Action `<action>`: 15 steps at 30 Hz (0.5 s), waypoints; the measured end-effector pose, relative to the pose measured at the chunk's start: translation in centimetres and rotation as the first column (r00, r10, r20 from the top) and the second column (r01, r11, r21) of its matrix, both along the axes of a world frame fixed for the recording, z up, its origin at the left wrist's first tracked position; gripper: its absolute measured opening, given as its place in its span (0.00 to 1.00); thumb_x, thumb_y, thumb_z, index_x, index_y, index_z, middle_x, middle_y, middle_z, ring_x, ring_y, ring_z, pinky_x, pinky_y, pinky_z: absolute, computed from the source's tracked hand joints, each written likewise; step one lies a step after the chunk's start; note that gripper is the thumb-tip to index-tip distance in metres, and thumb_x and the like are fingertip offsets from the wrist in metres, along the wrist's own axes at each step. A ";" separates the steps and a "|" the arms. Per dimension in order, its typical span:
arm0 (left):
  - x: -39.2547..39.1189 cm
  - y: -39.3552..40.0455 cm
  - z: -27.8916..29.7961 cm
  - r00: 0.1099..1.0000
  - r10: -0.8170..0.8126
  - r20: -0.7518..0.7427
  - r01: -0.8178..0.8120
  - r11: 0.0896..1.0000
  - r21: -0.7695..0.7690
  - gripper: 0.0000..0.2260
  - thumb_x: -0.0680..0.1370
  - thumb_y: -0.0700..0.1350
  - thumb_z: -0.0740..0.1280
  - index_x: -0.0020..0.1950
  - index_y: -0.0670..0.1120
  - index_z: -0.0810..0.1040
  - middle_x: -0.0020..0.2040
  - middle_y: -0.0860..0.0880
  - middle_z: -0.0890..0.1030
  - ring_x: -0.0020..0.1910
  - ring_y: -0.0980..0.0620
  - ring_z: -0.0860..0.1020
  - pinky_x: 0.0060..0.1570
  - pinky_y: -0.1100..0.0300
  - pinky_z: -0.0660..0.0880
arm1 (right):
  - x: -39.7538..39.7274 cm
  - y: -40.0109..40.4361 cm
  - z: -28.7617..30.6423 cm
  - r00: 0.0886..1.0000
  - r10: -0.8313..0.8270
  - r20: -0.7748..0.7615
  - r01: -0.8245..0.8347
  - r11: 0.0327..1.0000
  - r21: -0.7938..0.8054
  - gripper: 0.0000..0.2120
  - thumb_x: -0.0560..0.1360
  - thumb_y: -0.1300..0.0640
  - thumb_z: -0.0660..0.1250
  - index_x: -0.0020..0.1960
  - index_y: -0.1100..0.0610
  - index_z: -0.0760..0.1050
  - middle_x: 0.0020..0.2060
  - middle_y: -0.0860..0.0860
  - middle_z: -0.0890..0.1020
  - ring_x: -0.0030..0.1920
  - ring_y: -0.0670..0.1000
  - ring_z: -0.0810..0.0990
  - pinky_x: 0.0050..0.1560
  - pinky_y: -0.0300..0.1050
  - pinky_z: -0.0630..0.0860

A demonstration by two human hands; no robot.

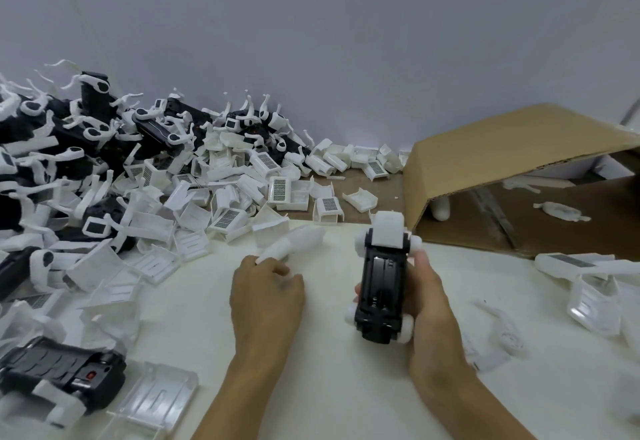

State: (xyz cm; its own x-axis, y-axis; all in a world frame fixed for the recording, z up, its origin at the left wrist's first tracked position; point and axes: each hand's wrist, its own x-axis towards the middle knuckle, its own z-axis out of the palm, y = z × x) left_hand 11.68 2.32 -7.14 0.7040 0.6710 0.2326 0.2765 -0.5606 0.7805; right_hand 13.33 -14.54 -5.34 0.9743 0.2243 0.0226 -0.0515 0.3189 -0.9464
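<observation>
Mid-assembly, the right hand (429, 301) wraps its grip round the black chassis (382, 287) while the left hand (266, 294) pinches a white part (291, 243), which probably next needs aligning and pressing on.

the left hand (266, 289) and right hand (431, 301) are bare, as are both forearms (242, 391)
</observation>
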 end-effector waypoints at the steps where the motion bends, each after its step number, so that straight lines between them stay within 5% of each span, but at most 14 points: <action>1: -0.1 -0.2 0.4 0.997 0.001 0.078 0.002 0.999 -0.046 0.04 0.74 0.41 0.74 0.41 0.48 0.81 0.46 0.52 0.77 0.50 0.49 0.77 0.40 0.66 0.66 | 0.0 -0.1 0.0 1.000 0.008 -0.009 -0.008 1.000 0.018 0.24 0.77 0.36 0.61 0.44 0.53 0.86 0.39 0.60 0.85 0.36 0.57 0.86 0.33 0.44 0.81; 4: 0.0 -0.7 0.8 0.948 -0.058 0.314 0.151 0.948 -0.280 0.18 0.72 0.37 0.77 0.35 0.50 0.69 0.40 0.51 0.80 0.36 0.58 0.77 0.31 0.69 0.69 | 0.3 -0.2 -0.2 0.999 -0.035 -0.016 0.036 0.998 0.059 0.25 0.71 0.38 0.61 0.49 0.56 0.86 0.42 0.63 0.84 0.37 0.58 0.86 0.32 0.43 0.81; 6: -0.1 -1.3 1.6 0.895 -0.125 0.428 0.303 0.875 -0.378 0.22 0.72 0.36 0.77 0.35 0.54 0.66 0.40 0.53 0.82 0.37 0.61 0.81 0.30 0.68 0.71 | 0.5 -0.1 -0.2 0.997 -0.081 -0.013 0.081 0.994 0.073 0.24 0.70 0.37 0.61 0.50 0.53 0.86 0.41 0.61 0.85 0.41 0.60 0.85 0.36 0.45 0.79; 10: -0.3 -2.6 2.4 0.770 -0.177 0.613 0.560 0.648 -0.516 0.22 0.70 0.34 0.77 0.44 0.55 0.67 0.41 0.51 0.85 0.39 0.49 0.85 0.40 0.63 0.80 | 0.9 -0.1 -0.6 0.993 -0.116 -0.008 0.116 0.993 0.031 0.19 0.78 0.40 0.60 0.51 0.49 0.85 0.46 0.54 0.87 0.49 0.62 0.83 0.39 0.44 0.72; 12: -0.5 -3.2 2.7 0.753 -0.164 0.638 0.603 0.560 -0.568 0.22 0.68 0.39 0.77 0.51 0.51 0.67 0.39 0.49 0.85 0.35 0.46 0.84 0.40 0.57 0.83 | 0.9 0.0 -0.7 0.995 -0.099 0.010 0.099 0.995 0.001 0.18 0.81 0.43 0.58 0.56 0.49 0.84 0.48 0.55 0.87 0.51 0.57 0.86 0.44 0.44 0.79; 15: -0.7 -4.2 2.7 0.775 -0.214 0.595 0.589 0.588 -0.555 0.22 0.71 0.49 0.78 0.59 0.49 0.72 0.36 0.47 0.84 0.33 0.48 0.83 0.39 0.54 0.82 | 0.8 0.0 -0.7 0.994 -0.084 0.066 0.086 0.995 -0.040 0.15 0.82 0.47 0.59 0.56 0.47 0.84 0.48 0.53 0.87 0.48 0.53 0.86 0.39 0.38 0.80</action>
